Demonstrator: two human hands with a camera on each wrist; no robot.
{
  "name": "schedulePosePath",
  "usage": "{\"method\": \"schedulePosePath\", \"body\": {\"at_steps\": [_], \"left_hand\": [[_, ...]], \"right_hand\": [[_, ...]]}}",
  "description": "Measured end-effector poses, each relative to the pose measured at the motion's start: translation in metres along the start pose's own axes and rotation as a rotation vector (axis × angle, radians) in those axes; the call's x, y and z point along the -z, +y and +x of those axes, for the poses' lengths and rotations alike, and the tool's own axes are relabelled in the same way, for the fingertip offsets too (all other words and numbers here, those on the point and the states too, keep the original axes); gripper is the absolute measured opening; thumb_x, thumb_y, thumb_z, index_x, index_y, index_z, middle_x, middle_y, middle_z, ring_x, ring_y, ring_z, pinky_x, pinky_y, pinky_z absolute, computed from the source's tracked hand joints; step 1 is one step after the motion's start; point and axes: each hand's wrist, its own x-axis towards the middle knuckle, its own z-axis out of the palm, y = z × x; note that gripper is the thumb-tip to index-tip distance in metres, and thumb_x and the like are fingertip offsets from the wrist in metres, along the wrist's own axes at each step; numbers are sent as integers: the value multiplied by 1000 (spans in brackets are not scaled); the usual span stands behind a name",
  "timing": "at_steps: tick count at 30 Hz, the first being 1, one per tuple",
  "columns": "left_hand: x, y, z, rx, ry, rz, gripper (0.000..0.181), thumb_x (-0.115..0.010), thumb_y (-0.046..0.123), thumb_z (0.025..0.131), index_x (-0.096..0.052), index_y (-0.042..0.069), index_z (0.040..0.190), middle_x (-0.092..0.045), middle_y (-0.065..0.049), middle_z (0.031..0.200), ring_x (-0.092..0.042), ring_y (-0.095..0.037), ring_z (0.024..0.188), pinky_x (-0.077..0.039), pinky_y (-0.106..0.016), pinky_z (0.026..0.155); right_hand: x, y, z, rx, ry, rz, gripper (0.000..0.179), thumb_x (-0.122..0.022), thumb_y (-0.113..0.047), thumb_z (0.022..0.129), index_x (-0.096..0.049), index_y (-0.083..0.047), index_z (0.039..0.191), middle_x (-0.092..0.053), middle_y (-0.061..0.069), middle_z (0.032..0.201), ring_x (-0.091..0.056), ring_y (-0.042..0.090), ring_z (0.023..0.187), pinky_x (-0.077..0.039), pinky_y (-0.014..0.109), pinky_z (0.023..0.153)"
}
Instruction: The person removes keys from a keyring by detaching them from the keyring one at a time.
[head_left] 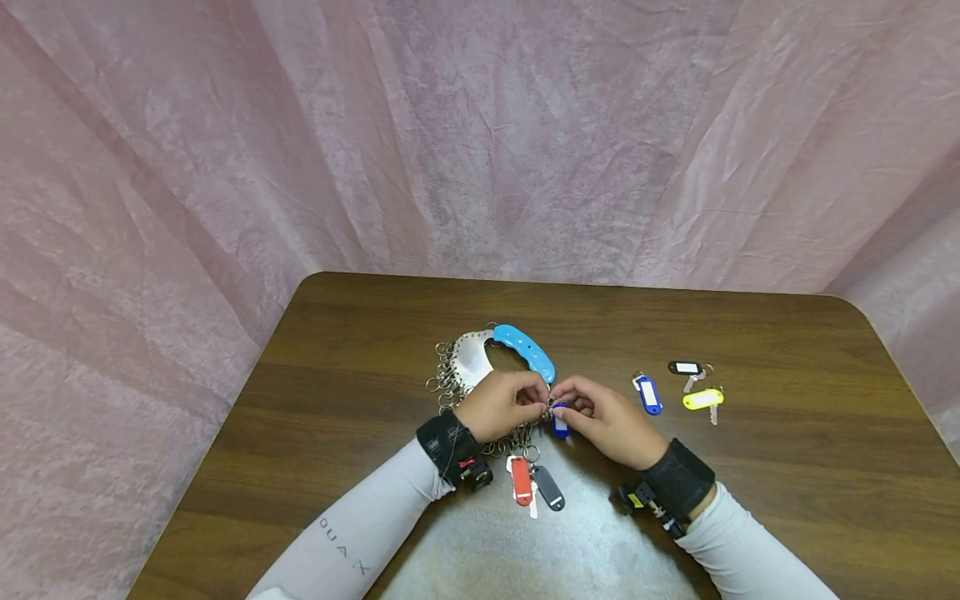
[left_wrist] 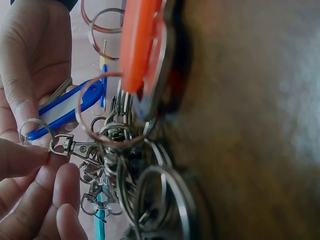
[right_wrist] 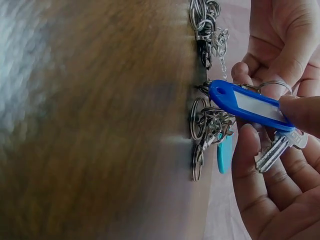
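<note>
Over the right side of a metal ring-shaped key holder (head_left: 471,360) with a light blue handle (head_left: 527,350), both hands meet. My right hand (head_left: 618,425) pinches a blue key tag (right_wrist: 250,105), with a silver key (right_wrist: 275,152) hanging beside it. The left hand (head_left: 498,404) pinches the tag's split ring (left_wrist: 36,121) right beside a small swivel clasp (left_wrist: 80,148) of the holder. Whether the ring is threaded through the clasp, I cannot tell. Below the hands, a red key tag (head_left: 521,481) and a dark grey key tag (head_left: 549,488) lie near the holder's rings.
To the right on the wooden table (head_left: 360,333) lie another blue key tag (head_left: 648,395), a black key tag (head_left: 685,367) and a yellow key tag (head_left: 702,399) with its key. Several loose rings (head_left: 442,375) fringe the holder's left edge. A pink curtain (head_left: 480,150) hangs behind.
</note>
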Motion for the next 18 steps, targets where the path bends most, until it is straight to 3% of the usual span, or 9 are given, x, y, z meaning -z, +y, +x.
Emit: {"method": "schedulePosePath", "body": {"at_steps": [9,18], "left_hand": [[-2,0,0,43,4,-20,6,-71,8,91,-69,11,95,-74,-3,89,-68,-11,84,-51,-19,76],[-2,0,1,33,20,-5,5,-71,8,89,-69,11,93,-74,-2,87,-67,-9,81,-51,-19,73]], "right_hand": [[-1,-1,0,20,0,20,18,-65,-14,98,-65,-10,116,-71,2,98,-64,8,87,-54,24,74],[-1,-1,0,25,3,11,17,-66,-14,98,-65,-11,115,-72,3,100,-64,6,87,-53,24,75]]}}
